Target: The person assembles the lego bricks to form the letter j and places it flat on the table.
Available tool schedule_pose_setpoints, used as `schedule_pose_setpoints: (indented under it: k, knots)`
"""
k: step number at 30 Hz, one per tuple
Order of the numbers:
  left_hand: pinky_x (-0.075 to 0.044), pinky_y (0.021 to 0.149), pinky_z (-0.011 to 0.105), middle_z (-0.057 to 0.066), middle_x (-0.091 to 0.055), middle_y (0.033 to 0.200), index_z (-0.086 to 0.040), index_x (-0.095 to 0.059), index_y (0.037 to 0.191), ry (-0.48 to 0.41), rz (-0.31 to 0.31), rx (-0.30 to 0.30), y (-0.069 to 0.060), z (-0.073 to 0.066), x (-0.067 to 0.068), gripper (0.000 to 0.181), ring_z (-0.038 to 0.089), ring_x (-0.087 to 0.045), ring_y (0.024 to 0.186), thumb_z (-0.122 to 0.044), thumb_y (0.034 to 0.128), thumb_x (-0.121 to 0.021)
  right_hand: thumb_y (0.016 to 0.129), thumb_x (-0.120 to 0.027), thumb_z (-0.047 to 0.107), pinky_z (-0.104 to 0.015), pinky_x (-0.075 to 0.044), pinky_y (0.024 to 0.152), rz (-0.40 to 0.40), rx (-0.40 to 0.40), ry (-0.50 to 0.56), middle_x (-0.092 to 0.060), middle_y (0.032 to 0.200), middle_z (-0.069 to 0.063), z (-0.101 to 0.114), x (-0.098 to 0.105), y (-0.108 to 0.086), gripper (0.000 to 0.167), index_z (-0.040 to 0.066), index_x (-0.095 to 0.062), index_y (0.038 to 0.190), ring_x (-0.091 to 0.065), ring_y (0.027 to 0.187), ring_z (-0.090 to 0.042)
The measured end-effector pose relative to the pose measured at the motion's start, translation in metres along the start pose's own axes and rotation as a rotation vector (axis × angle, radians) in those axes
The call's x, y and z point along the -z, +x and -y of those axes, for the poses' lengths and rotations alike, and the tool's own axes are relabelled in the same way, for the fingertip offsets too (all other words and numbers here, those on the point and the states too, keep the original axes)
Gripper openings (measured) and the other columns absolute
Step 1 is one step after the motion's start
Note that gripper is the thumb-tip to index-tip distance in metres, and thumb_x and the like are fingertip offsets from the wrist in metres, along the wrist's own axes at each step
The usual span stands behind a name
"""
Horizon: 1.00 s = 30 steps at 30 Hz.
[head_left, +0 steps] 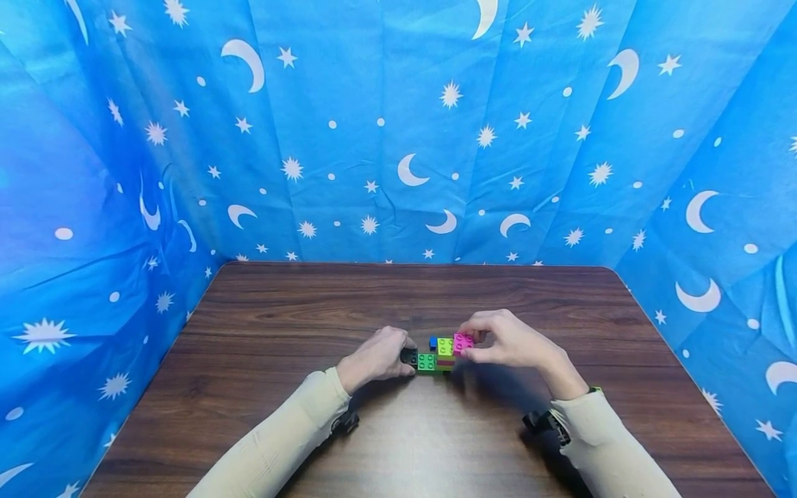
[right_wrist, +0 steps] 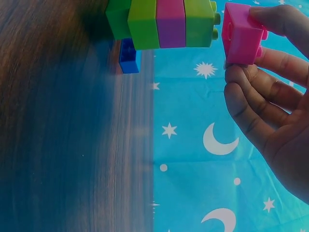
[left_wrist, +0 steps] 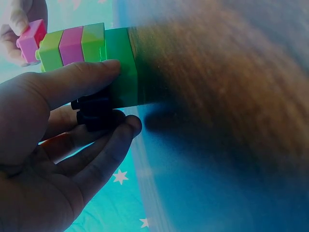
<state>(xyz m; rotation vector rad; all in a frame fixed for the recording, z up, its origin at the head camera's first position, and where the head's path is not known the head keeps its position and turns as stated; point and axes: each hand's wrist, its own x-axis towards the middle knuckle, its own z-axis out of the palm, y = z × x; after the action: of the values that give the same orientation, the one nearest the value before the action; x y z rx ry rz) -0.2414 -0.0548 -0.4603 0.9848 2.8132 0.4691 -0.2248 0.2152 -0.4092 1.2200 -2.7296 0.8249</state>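
A stack of lime, pink and lime bricks (head_left: 445,347) (right_wrist: 171,24) rises from one end of a green brick (head_left: 426,362) (left_wrist: 121,72) on the table. At the green brick's left end is a black brick (head_left: 409,356) (left_wrist: 95,110), gripped by the left hand (head_left: 378,356) (left_wrist: 58,125) between thumb and fingers. The right hand (head_left: 513,346) (right_wrist: 282,82) pinches a loose pink brick (head_left: 463,344) (left_wrist: 32,40) (right_wrist: 241,34). In the right wrist view a small gap separates this brick from the studs of the top lime brick.
A small blue brick (head_left: 433,342) (right_wrist: 129,57) lies just behind the stack. The brown wooden table (head_left: 280,304) runs back to a blue curtain (head_left: 349,83) with white moons and stars, which also hangs at both sides.
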Motion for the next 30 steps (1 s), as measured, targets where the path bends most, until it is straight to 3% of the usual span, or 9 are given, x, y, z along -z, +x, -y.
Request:
schedule_pose_setpoints:
  k: [4, 11, 18, 30]
  knots:
    - [-0.051, 0.07, 0.023, 0.001, -0.072, 0.098, -0.01, -0.074, 0.109, -0.002, 0.001, 0.003, 0.0, 0.0, -0.001, 0.039, 0.008, -0.061, 0.079, -0.029, 0.0766, -0.083, 0.086, -0.073, 0.031, -0.023, -0.051, 0.069, 0.013, -0.008, 0.007, -0.065, 0.09, 0.01, 0.0, 0.0, 0.001, 0.025, 0.015, -0.072, 0.105, -0.056, 0.077, -0.003]
    - [-0.051, 0.07, 0.023, 0.0, -0.072, 0.097, -0.011, -0.074, 0.109, 0.005, -0.002, 0.005, 0.0, 0.001, -0.003, 0.038, 0.008, -0.061, 0.078, -0.029, 0.0761, -0.083, 0.085, -0.074, 0.028, -0.029, -0.054, 0.069, 0.009, 0.01, 0.02, -0.066, 0.091, 0.009, -0.001, -0.002, 0.004, 0.024, 0.015, -0.072, 0.105, -0.062, 0.078, -0.014]
    - [-0.051, 0.068, 0.022, 0.001, -0.072, 0.097, -0.01, -0.074, 0.109, 0.0, 0.001, 0.01, 0.0, 0.001, -0.002, 0.039, 0.007, -0.06, 0.077, -0.028, 0.0762, -0.083, 0.085, -0.074, 0.029, -0.026, -0.053, 0.068, -0.005, 0.04, 0.021, -0.065, 0.089, 0.01, -0.001, -0.003, 0.009, 0.024, 0.015, -0.072, 0.105, -0.062, 0.076, -0.016]
    - [-0.052, 0.074, 0.024, 0.001, -0.072, 0.101, -0.011, -0.074, 0.111, 0.03, -0.011, -0.004, 0.001, 0.002, -0.005, 0.041, 0.009, -0.063, 0.082, -0.03, 0.0752, -0.084, 0.085, -0.074, 0.029, -0.029, -0.054, 0.068, -0.006, 0.055, 0.032, -0.065, 0.089, 0.01, -0.001, -0.006, 0.015, 0.024, 0.015, -0.072, 0.105, -0.06, 0.077, -0.009]
